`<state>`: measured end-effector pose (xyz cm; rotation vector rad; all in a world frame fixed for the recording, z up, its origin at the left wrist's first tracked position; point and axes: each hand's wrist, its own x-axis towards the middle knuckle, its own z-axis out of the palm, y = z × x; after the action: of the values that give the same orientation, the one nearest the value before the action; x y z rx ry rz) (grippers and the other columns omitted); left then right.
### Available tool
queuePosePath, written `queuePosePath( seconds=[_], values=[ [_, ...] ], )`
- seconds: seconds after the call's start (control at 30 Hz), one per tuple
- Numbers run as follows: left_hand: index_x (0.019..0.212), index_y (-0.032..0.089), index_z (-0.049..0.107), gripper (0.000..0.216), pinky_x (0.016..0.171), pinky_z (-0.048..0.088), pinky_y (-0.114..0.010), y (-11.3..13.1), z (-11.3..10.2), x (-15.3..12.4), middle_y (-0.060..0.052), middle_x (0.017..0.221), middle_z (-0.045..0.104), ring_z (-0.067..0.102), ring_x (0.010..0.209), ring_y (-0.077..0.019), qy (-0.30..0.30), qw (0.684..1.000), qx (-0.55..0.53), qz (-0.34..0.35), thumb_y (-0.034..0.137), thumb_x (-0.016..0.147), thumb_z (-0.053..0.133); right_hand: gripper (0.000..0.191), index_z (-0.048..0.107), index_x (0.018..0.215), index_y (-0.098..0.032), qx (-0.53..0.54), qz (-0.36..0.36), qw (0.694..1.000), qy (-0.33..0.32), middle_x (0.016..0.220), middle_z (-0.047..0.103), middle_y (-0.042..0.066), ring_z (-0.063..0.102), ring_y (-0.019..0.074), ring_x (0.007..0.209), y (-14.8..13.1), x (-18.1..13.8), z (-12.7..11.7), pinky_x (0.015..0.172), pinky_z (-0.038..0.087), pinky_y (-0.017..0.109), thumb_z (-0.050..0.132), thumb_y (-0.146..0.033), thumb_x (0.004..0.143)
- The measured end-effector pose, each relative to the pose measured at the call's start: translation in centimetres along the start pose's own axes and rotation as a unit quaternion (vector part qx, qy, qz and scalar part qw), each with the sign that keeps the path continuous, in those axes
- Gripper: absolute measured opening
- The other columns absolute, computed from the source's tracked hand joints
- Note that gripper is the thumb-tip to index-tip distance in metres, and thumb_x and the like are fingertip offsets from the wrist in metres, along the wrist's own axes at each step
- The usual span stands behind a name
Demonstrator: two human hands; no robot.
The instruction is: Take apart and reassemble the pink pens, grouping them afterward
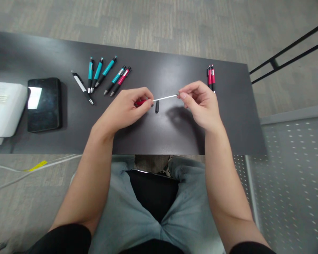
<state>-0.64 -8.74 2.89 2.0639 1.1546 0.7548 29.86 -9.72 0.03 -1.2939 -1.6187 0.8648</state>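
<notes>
Pinched in my left hand (134,107) is a red pen barrel (140,103), partly covered by the fingers. A thin white ink refill (164,97) spans the gap from the barrel's open end to my right hand (201,104). My right fingertips close on the refill's tip. Just below the refill, a short black pen grip (157,106) lies on the table. Beyond my right hand lie two red pens (211,76), side by side.
Several teal pens (97,75), a red pen (121,81) and a white pen (82,86) lie at the left on the dark table (159,141). Farther left are a black device (44,104) and a white charger (6,109) with a cable.
</notes>
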Motion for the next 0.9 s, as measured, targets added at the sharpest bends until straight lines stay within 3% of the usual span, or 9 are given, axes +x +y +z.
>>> queuePosePath(
  seconds=[0.17, 0.33, 0.57, 0.73, 0.9],
  values=[
    [0.100, 0.025, 0.080, 0.020, 0.078, 0.051, -0.036, -0.6, -0.6, -0.2, -0.002, 0.086, 0.076, 0.066, 0.078, -0.0216, 0.037, 0.999, 0.005, -0.018, 0.041, 0.106, 0.070, 0.039, 0.082, 0.118, -0.032, -0.035, -0.008, 0.999, 0.004, 0.110, 0.081, 0.005, 0.069, 0.0228, 0.085, 0.5, 0.1, -0.4, 0.080, 0.064, 0.041, 0.090, -0.069, 0.108],
    [0.101, 0.024, 0.080, 0.021, 0.080, 0.053, -0.034, -0.7, -1.2, -0.4, -0.002, 0.086, 0.076, 0.065, 0.081, -0.0211, 0.070, 0.996, 0.023, -0.044, 0.040, 0.105, 0.067, 0.006, 0.086, 0.111, -0.027, -0.082, -0.050, 0.992, -0.077, 0.101, 0.082, 0.002, 0.063, 0.0184, 0.076, -0.3, -0.2, 0.7, 0.083, 0.059, 0.039, 0.086, -0.029, 0.106],
    [0.100, 0.023, 0.079, 0.019, 0.079, 0.054, -0.034, -1.1, -1.6, -0.6, -0.003, 0.086, 0.075, 0.065, 0.080, -0.0205, 0.072, 0.997, 0.025, -0.034, 0.036, 0.105, 0.066, 0.015, 0.091, 0.113, -0.027, -0.147, -0.073, 0.977, -0.136, 0.117, 0.079, 0.006, 0.058, 0.0197, 0.081, -0.2, 0.1, 1.6, 0.086, 0.057, 0.041, 0.080, -0.017, 0.109],
    [0.101, 0.023, 0.080, 0.018, 0.080, 0.054, -0.033, -1.4, -2.0, -0.8, -0.002, 0.085, 0.074, 0.065, 0.079, -0.0202, 0.069, 0.996, 0.027, -0.046, 0.034, 0.106, 0.068, 0.026, 0.092, 0.121, -0.027, -0.157, -0.091, 0.973, -0.143, 0.125, 0.073, 0.007, 0.059, 0.0213, 0.087, 0.1, 0.4, 1.7, 0.090, 0.056, 0.042, 0.073, -0.013, 0.111],
    [0.101, 0.022, 0.080, 0.017, 0.081, 0.055, -0.034, -1.7, -2.3, -1.1, -0.002, 0.085, 0.074, 0.065, 0.079, -0.0203, 0.069, 0.996, 0.021, -0.046, 0.033, 0.106, 0.068, 0.029, 0.091, 0.112, -0.027, -0.167, -0.092, 0.971, -0.146, 0.126, 0.072, 0.008, 0.060, 0.0219, 0.088, 0.1, 0.6, 2.0, 0.091, 0.056, 0.044, 0.068, -0.009, 0.109]
  ],
)
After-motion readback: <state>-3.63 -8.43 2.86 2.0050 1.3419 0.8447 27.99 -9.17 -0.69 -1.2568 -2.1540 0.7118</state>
